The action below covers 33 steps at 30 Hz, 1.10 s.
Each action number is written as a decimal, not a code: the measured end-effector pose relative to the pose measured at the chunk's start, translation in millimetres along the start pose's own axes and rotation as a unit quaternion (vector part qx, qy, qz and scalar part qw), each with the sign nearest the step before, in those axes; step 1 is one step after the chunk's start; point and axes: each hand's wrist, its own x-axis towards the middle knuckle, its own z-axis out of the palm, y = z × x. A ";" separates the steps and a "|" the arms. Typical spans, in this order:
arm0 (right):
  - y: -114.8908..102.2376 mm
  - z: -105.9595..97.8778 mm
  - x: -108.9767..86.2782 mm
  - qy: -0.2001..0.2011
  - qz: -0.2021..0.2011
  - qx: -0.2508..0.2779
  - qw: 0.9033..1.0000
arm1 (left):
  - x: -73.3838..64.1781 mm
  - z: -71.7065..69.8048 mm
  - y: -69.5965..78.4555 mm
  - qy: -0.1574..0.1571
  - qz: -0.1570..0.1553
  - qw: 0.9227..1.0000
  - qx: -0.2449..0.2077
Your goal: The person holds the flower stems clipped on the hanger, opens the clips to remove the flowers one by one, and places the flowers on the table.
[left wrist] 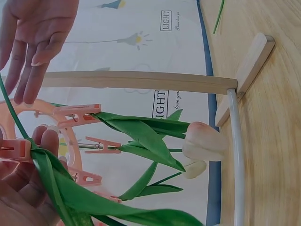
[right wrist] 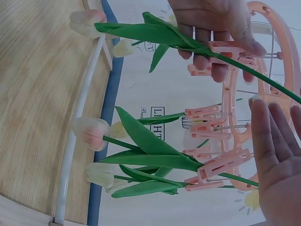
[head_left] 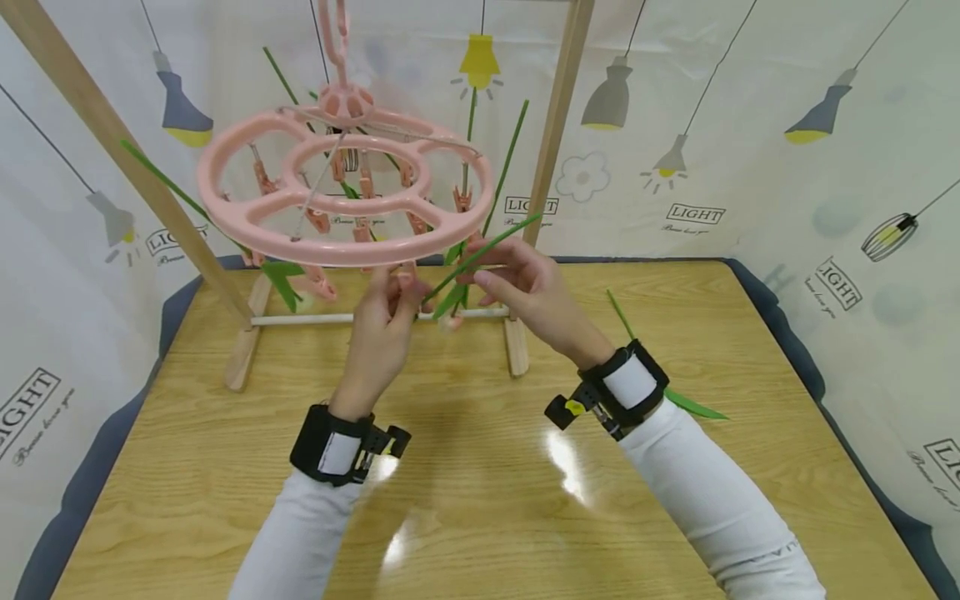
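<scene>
My left hand (head_left: 382,321) pinches a pink clothespin (right wrist: 230,49) below the rim of a round pink hanger (head_left: 337,250). At that clothespin is a tulip with a pale pink bloom (right wrist: 87,23), long green leaves (left wrist: 84,188) and a stem (head_left: 495,246) slanting up to the right. My right hand (head_left: 536,292) is close to this stem, its fingers (right wrist: 265,141) mostly straight and gripping nothing visible. More tulips hang head down from other clothespins, among them a white-and-pink one (left wrist: 202,141) and a pinkish one (right wrist: 91,133).
The hanger hangs within a wooden frame (head_left: 555,125) that has a white crossbar (head_left: 322,319) low down. Another green stem (head_left: 619,313) with a leaf (head_left: 697,406) lies on the wooden table (head_left: 465,500), partly behind my right wrist. A printed cloth stands behind.
</scene>
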 end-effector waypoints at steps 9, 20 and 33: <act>1.4 0.7 -1.2 0.040 -0.028 0.003 0.999 | -3.4 1.1 -4.8 -0.002 0.014 1.000 -0.013; 0.4 0.8 -2.1 0.052 -0.026 0.032 0.998 | -6.5 2.2 -5.8 -0.016 0.015 0.999 -0.034; 1.5 12.9 -0.7 0.091 -0.025 0.068 0.993 | -10.0 4.1 1.4 -0.006 0.000 0.991 -0.134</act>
